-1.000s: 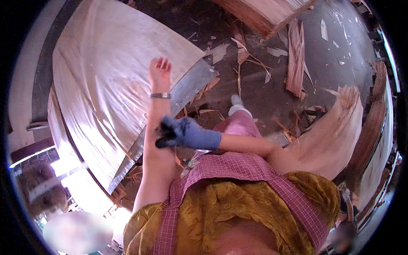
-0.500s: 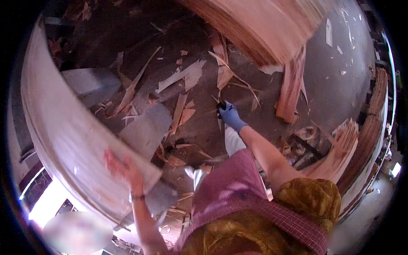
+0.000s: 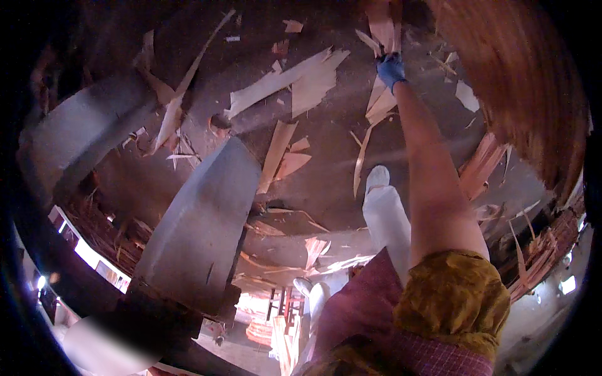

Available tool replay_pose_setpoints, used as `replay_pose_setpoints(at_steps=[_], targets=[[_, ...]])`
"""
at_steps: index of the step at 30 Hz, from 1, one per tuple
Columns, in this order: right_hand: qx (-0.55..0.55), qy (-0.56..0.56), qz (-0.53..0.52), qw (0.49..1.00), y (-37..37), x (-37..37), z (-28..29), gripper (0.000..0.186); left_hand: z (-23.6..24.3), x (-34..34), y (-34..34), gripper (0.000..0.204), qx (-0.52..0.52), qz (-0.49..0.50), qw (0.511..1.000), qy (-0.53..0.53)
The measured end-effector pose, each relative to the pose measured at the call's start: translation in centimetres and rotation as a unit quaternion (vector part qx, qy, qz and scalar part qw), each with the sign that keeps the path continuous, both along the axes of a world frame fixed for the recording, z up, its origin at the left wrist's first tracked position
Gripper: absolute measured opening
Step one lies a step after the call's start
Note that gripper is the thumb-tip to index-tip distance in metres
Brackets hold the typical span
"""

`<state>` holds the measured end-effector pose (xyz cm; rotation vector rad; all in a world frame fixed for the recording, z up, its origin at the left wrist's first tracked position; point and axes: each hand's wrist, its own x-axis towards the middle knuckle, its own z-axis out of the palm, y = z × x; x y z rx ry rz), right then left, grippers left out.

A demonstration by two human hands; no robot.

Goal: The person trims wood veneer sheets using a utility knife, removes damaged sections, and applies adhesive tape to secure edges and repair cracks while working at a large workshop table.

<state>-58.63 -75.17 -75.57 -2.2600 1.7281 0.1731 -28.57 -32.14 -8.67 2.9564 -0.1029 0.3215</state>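
Note:
My right hand [image 3: 392,70], in a blue glove, reaches far forward at the end of an outstretched arm. Its fingers are closed over a reddish-brown wood veneer strip [image 3: 384,28] on the dark floor. Whether they grip the strip or a small dark object cannot be made out. A torn piece of pale veneer [image 3: 380,103] lies just below the hand. My left hand is out of the picture. Further left, a wide, jagged scrap of veneer [image 3: 320,78] lies flat, with a narrow strip [image 3: 276,153] below it.
A large curved mass of brown wood [image 3: 514,81] fills the upper right. Pale grey blocks [image 3: 200,232] stand at the left, one near and one farther off. Torn veneer shreds litter the floor [image 3: 326,144]. A veneer heap [image 3: 545,250] lies at the right edge.
My right hand has reached farther forward to the veneer strip. My left hand and the big pale sheet beside it have left the picture, uncovering the grey blocks. My view has shifted.

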Motion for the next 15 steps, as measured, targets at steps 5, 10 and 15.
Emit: replay_pose_setpoints(at_steps=[5, 10, 15], targets=[[0.078, -0.212, -0.023, 0.974, 5.2, 3.6, 5.9, 0.038, 1.9, -0.3, 0.2, 0.076, 0.014, 0.022, 1.0, -0.008], [0.144, -0.291, -0.02, 0.946, 18.1, -1.0, 19.6, 0.037, 3.1, -0.2, 1.8, 0.081, 0.047, 0.009, 0.998, 0.043], [0.312, -0.335, -0.081, 0.885, 26.7, -1.0, 33.1, 0.021, 5.6, -0.4, 2.8, 0.075, 0.061, -0.312, 0.944, 0.089]])
